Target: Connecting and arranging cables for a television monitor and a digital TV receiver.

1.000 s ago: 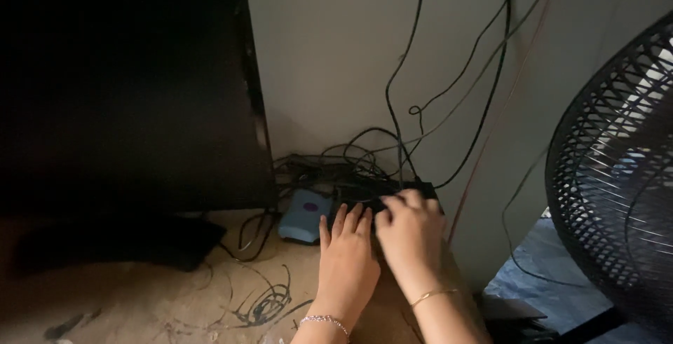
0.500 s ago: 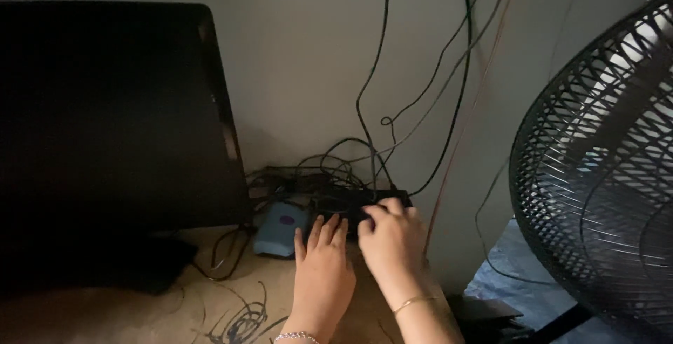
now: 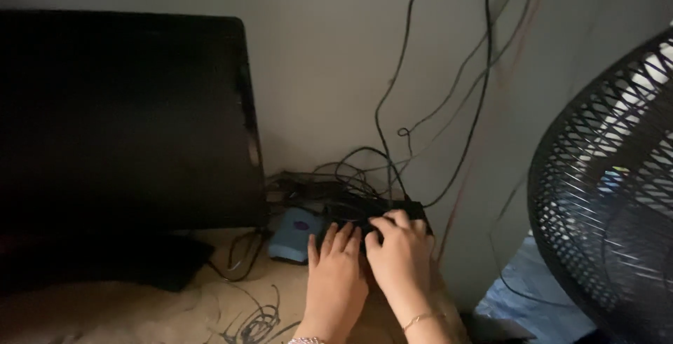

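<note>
Head view: since a second ago the two hands have hardly shifted on the black box (image 3: 378, 211). The framing has swung left and back again, which reads as head motion, not hand motion. The left hand (image 3: 336, 274) lies flat with fingers stretched forward and slightly spread, tips touching the box's near edge. The right hand (image 3: 399, 253) is curled over the box's right end, fingers bent down onto it. Both stay pressed to the same spot, so the work looks like fine fiddling at the box, not a move elsewhere. The box sits at the back of the counter (image 3: 140, 309), against the wall, just right of a blue device (image 3: 294, 235) and under a tangle of cables (image 3: 336, 183).

Hidden: the box is dark, and the fingers cover most of it. Whether the right hand pinches a plug or only presses, I cannot tell. The monitor (image 3: 126, 120) is black, the fan (image 3: 610, 197) cut off at right.
</note>
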